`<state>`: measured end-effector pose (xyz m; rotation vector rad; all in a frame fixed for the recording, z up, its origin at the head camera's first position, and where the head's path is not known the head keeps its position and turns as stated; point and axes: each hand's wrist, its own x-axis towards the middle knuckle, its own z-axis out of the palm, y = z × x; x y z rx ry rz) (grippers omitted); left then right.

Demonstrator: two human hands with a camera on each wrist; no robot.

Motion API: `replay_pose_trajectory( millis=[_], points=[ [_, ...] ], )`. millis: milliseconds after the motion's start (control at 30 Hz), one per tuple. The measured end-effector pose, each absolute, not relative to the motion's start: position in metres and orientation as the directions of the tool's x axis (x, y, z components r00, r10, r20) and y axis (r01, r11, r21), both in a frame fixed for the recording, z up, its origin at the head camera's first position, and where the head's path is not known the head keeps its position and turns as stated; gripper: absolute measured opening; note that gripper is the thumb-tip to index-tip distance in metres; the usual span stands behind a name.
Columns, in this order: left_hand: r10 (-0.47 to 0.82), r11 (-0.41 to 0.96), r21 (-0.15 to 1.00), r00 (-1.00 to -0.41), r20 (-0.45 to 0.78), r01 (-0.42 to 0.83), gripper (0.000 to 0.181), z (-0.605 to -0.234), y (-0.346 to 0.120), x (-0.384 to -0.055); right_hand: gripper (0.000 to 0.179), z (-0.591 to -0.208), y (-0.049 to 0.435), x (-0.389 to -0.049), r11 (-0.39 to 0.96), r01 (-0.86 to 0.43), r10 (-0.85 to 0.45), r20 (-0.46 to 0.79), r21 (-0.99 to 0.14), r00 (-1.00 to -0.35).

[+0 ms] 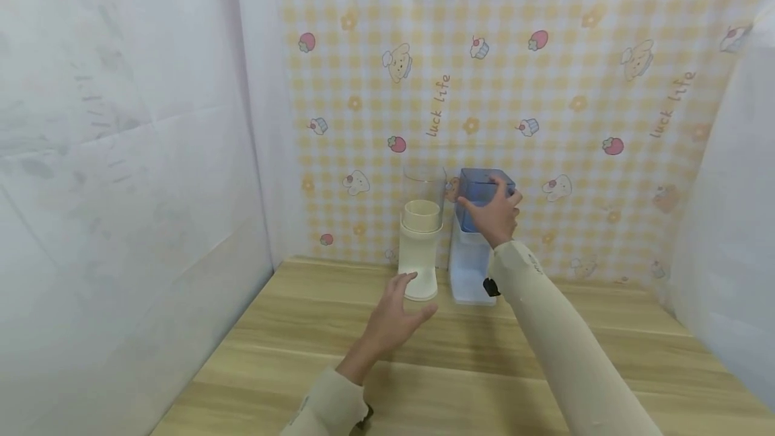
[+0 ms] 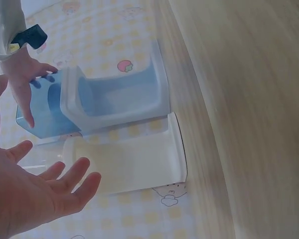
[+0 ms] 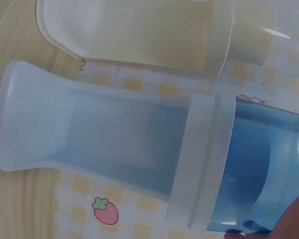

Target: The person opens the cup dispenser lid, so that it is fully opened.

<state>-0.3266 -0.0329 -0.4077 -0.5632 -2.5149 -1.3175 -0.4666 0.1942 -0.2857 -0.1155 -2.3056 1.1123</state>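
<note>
Head view: watching from afar, I see the person's right hand (image 1: 498, 212) gripping a blue container (image 1: 475, 186) at 3 o'clock in the frame, thumb on one side and fingers on the other. The container stands upright at the top of a white stand (image 1: 471, 281), and my right wrist view shows it meeting the collar there. Just beside it, at the white stand's 9 o'clock, is a cream stand (image 1: 416, 254) topped by a clear container (image 1: 431, 188), a cream ring (image 1: 422, 216) showing through the wall. At 6 o'clock in the frame, the left hand (image 1: 390, 320) holds nothing, fingers parted and slightly bent, near the cream stand's base; I cannot tell whether a fingertip touches it. Both stands rest on a wooden table (image 1: 284, 335), before a yellow checked cloth (image 1: 514, 86) at 12 o'clock.
</note>
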Motion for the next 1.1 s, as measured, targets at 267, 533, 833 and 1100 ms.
replay_pose_trajectory(
  millis=[267, 533, 833, 1100],
  points=[
    [0.221, 0.465, 0.772, -0.901, 0.373, 0.433, 0.082, -0.406, -0.031, -0.326, 0.087, -0.290, 0.199, -0.468, 0.683, -0.169, 0.335, 0.511, -0.710, -0.792],
    [0.208, 0.445, 0.794, -0.910, 0.359, 0.414, 0.084, -0.405, -0.031, -0.327, 0.086, -0.293, 0.200, -0.470, 0.720, -0.185, 0.316, 0.554, -0.669, -0.770],
    [0.227, 0.442, 0.798, -0.912, 0.342, 0.409, 0.087, -0.403, -0.032, -0.329, 0.084, -0.290, 0.200, -0.467, 0.736, -0.192, 0.300, 0.567, -0.650, -0.767],
    [0.236, 0.427, 0.803, -0.909, 0.344, 0.415, 0.086, -0.402, -0.026, -0.328, 0.085, -0.288, 0.203, -0.456, 0.759, -0.177, 0.288, 0.566, -0.627, -0.772]
  ],
)
